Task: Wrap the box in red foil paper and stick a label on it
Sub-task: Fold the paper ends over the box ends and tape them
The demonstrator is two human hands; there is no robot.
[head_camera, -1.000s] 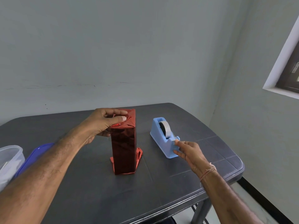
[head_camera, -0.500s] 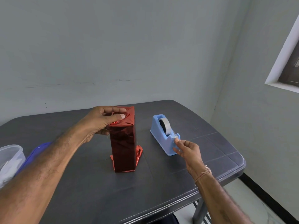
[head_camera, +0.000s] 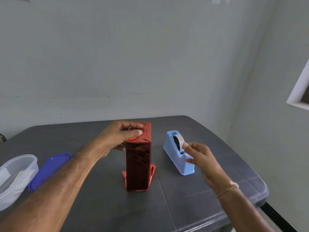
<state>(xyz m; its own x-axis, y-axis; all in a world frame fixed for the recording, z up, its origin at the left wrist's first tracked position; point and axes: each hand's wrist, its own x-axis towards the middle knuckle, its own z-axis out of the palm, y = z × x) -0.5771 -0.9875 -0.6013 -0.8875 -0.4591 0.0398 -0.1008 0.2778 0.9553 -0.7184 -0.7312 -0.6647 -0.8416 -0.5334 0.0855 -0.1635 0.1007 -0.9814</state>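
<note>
A tall box wrapped in red foil paper [head_camera: 138, 166] stands upright in the middle of the dark table [head_camera: 192, 206]. Loose foil flaps stick out around its base. My left hand [head_camera: 122, 136] rests on the box's top, thumb and fingers pressing the folded foil down. To the right sits a light blue tape dispenser [head_camera: 173, 143] with a roll of tape. My right hand [head_camera: 199, 156] is raised beside the dispenser, thumb and forefinger pinched on a piece of tape near the roll; the strip itself is hard to make out.
A clear plastic container [head_camera: 15, 174] and its blue lid [head_camera: 48, 169] lie at the table's left edge. The table's rounded right corner [head_camera: 262, 193] is close behind my right forearm. A grey wall stands behind the table, with a window frame [head_camera: 299, 92] on the right.
My right hand has lifted from the dispenser's front cutter up to the height of the roll, fingers pinched. My left hand stays pressed on the box's top. The view has tilted slightly.
</note>
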